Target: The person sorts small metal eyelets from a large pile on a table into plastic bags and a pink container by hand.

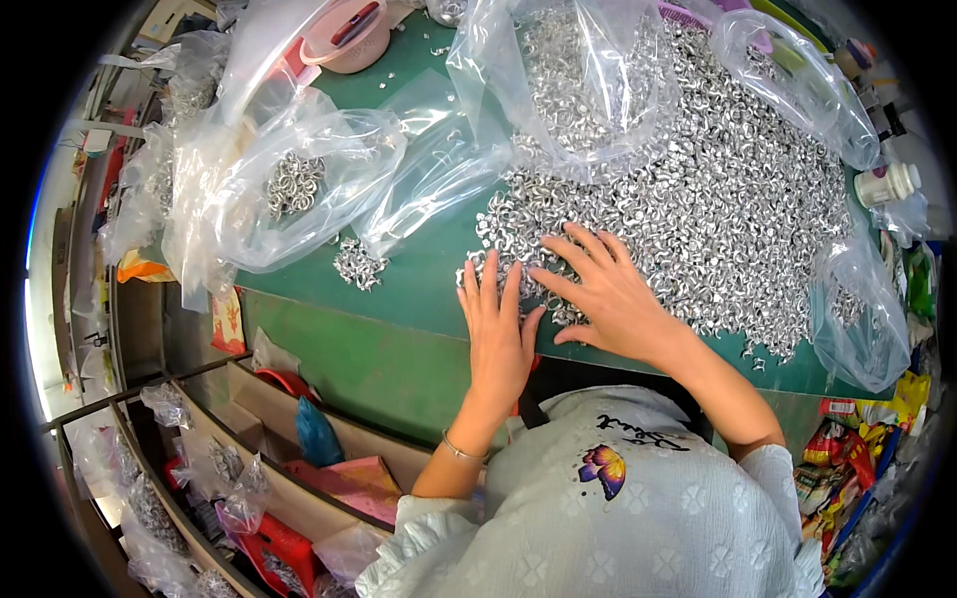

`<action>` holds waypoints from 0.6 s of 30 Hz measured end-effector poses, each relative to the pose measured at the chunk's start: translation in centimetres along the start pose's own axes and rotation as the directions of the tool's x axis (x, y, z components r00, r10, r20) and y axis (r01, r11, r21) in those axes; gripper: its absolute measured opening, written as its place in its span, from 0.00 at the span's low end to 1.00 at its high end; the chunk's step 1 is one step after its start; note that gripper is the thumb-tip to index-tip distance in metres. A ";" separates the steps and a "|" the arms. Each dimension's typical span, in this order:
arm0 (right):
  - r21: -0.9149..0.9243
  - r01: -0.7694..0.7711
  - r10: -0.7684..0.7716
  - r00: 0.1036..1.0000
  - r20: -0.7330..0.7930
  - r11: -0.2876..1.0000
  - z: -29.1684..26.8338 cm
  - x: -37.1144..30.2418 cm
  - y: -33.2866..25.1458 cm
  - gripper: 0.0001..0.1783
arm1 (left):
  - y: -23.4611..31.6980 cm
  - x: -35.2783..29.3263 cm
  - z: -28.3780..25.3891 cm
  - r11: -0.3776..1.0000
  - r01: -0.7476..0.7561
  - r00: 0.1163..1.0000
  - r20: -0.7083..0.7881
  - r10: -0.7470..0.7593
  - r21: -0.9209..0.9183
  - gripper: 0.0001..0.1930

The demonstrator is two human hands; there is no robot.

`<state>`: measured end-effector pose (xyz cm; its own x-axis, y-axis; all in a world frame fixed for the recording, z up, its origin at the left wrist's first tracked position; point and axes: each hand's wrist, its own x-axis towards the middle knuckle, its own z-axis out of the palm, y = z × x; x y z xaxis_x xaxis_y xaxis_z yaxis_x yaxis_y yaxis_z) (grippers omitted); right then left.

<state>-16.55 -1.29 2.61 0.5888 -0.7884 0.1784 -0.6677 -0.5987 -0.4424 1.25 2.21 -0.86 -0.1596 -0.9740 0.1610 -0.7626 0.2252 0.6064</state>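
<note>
I have the left hand [496, 339] with its fingers long and slightly spread, tips at the near left edge of the heap of metal pieces [748, 199]. The right hand [618, 304] fans wider, fingers on the heap; I see neither grip clasping anything, though I can't tell what lies under the fingertips. The heap covers much of the green worktop [419, 289]. To the left, a small pile [359, 265] sits apart, near a clear bag [249, 244] holding a clump. By my judgement, little is separated; most remains heaped.
</note>
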 end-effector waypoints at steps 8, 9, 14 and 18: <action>-0.107 -0.143 0.115 0.965 -0.235 0.984 0.5 -1.7 2.0 0.07 | -0.9 1.7 -0.5 0.987 -0.027 0.978 -0.208 -0.006 -0.160 0.14; -0.112 -0.169 0.135 0.955 -0.264 0.979 0.1 -1.7 2.1 0.07 | -0.9 1.7 -0.6 0.987 -0.026 0.976 -0.218 -0.009 -0.158 0.13; -0.066 -0.303 0.258 0.890 -0.377 0.951 -0.9 -2.2 2.4 0.08 | -0.8 0.3 -1.1 0.983 0.019 0.972 -0.229 -0.062 -0.184 0.18; -0.008 -0.252 0.234 0.907 -0.349 0.968 0.1 -0.4 0.6 0.10 | 0.9 1.3 -1.1 0.997 -0.015 0.994 -0.108 0.007 -0.077 0.17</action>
<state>-17.15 -1.36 2.23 0.2191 -0.9047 0.3655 -0.7980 -0.3817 -0.4664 1.01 1.20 0.76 -0.0964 -0.9639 0.2482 -0.7099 0.2414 0.6616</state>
